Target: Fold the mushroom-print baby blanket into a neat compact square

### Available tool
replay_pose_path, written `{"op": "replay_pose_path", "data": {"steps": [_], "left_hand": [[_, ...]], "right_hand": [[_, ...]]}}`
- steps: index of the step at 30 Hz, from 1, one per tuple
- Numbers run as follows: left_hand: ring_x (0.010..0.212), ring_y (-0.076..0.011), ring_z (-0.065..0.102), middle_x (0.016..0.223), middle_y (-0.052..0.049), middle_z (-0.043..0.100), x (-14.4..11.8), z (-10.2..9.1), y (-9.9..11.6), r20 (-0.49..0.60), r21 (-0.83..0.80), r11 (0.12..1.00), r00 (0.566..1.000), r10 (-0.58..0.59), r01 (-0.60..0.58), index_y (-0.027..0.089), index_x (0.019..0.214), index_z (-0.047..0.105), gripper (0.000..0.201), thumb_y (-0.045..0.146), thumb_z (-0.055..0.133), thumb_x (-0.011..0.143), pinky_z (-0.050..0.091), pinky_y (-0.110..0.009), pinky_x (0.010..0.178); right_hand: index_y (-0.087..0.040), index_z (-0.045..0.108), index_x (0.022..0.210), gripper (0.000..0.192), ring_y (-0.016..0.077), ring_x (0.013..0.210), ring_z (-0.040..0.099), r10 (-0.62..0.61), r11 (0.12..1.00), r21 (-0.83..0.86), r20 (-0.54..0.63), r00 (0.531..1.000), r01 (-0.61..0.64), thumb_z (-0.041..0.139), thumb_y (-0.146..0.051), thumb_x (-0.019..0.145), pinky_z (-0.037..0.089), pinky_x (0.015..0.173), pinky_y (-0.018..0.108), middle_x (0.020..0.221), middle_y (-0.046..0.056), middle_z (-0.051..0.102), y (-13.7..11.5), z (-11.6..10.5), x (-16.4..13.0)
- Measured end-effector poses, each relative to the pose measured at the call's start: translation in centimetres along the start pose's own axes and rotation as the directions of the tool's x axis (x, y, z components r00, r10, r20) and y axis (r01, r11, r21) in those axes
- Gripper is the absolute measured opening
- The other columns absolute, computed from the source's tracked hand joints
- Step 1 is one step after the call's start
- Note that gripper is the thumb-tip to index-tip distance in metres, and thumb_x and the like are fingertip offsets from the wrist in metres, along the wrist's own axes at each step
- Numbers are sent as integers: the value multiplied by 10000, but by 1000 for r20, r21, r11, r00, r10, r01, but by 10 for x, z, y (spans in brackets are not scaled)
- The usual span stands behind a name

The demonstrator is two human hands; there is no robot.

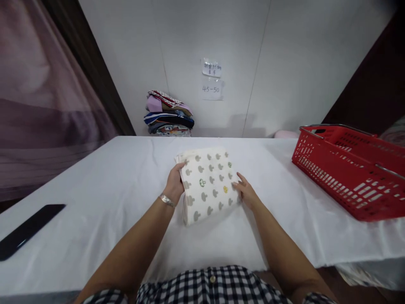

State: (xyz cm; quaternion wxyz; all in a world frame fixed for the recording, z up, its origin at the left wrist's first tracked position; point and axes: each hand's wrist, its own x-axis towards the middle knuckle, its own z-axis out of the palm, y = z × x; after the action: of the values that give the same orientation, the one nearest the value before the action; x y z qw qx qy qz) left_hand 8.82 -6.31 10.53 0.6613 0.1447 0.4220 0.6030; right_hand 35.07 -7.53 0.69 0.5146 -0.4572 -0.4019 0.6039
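Note:
A folded white cloth (207, 195) with rows of grey mushroom-like prints, one outlined in green and one in yellow, is held slightly tilted above the table in front of me. My left hand (175, 182) grips its left edge, where several stacked layers show. At the right edge, my right hand (247, 191) has its thumb on top of the cloth and its index finger stretched out beyond the edge. The other right fingers are partly hidden behind the fabric.
A red plastic basket (335, 175) stands on the white-covered table (126, 177) at the right. Folded garments (169, 114) are piled by the back wall. A black phone-like slab (30, 230) lies at the left. Paper signs (212, 89) hang on the wall.

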Motion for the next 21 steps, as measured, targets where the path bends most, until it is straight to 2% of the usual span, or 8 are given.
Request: {"op": "replay_pose_path", "data": {"steps": [3, 4, 8, 10, 12, 16, 19, 21], "left_hand": [[622, -236, 673, 640, -66, 681, 18, -47, -6, -244, -8, 999, 968, -52, 51, 95, 1001, 618, 325, 155, 521, 697, 572, -381, 655], [619, -237, 674, 632, -66, 679, 21, -61, -5, -286, -8, 998, 956, -59, 60, 96, 1002, 614, 318, 146, 513, 704, 572, -382, 651], [600, -229, 668, 646, -75, 685, 20, -94, 1, -292, 95, 993, 955, -45, 75, 110, 942, 624, 253, 138, 537, 706, 569, -374, 635], [588, -212, 663, 651, -75, 685, 18, -98, 3, -286, 167, 983, 958, -21, 71, 112, 897, 631, 215, 127, 552, 698, 566, -350, 631], [591, -198, 661, 653, -69, 685, 18, -98, 3, -307, 191, 980, 952, 8, 54, 114, 882, 629, 202, 110, 560, 692, 562, -325, 628], [646, -202, 670, 669, -68, 688, 20, -93, 0, -354, 183, 983, 934, 41, 27, 118, 891, 614, 207, 101, 565, 691, 559, -311, 635], [701, -204, 674, 718, -69, 697, 12, -87, -12, -336, 151, 988, 941, 35, 17, 128, 909, 613, 208, 114, 547, 712, 563, -323, 673], [736, -188, 672, 774, -60, 704, 0, -82, -29, -270, 84, 996, 963, 17, 6, 139, 941, 609, 219, 118, 528, 739, 562, -317, 713]], "right_hand": [[-249, 351, 1391, 844, 228, 986, 616, 38, 996, -88, 19, 999, -36, 747, -351, 653, 494, 849, 352, 1139, 72, 634, 9, 2, 1], [-239, 345, 1396, 843, 227, 999, 610, 26, 991, -130, 41, 999, -21, 742, -353, 661, 486, 865, 353, 1147, 74, 630, 12, 3, 0], [-244, 380, 1387, 800, 223, 1044, 584, -37, 930, -364, 37, 999, 48, 719, -395, 678, 451, 923, 362, 1165, 55, 617, 18, 13, -7], [-259, 428, 1359, 770, 234, 1066, 570, -56, 886, -460, -2, 998, 48, 725, -408, 664, 437, 941, 381, 1154, 44, 622, 19, 18, -11], [-262, 484, 1314, 738, 242, 1088, 554, -79, 879, -473, -33, 996, 54, 744, -394, 636, 430, 952, 391, 1161, 42, 621, 20, 22, -13], [-238, 595, 1152, 614, 242, 1023, 583, -59, 954, -296, -23, 998, 50, 772, -315, 569, 477, 885, 387, 1112, 35, 644, 26, 24, -6], [-208, 613, 1081, 606, 232, 899, 618, -39, 981, -193, -44, 998, 30, 775, -250, 499, 502, 818, 394, 1004, 27, 673, 18, 18, 15], [-191, 608, 1080, 641, 223, 885, 615, -118, 974, -204, -106, 987, 95, 764, -207, 458, 488, 843, 400, 1005, 30, 668, -1, 12, 39]]}}
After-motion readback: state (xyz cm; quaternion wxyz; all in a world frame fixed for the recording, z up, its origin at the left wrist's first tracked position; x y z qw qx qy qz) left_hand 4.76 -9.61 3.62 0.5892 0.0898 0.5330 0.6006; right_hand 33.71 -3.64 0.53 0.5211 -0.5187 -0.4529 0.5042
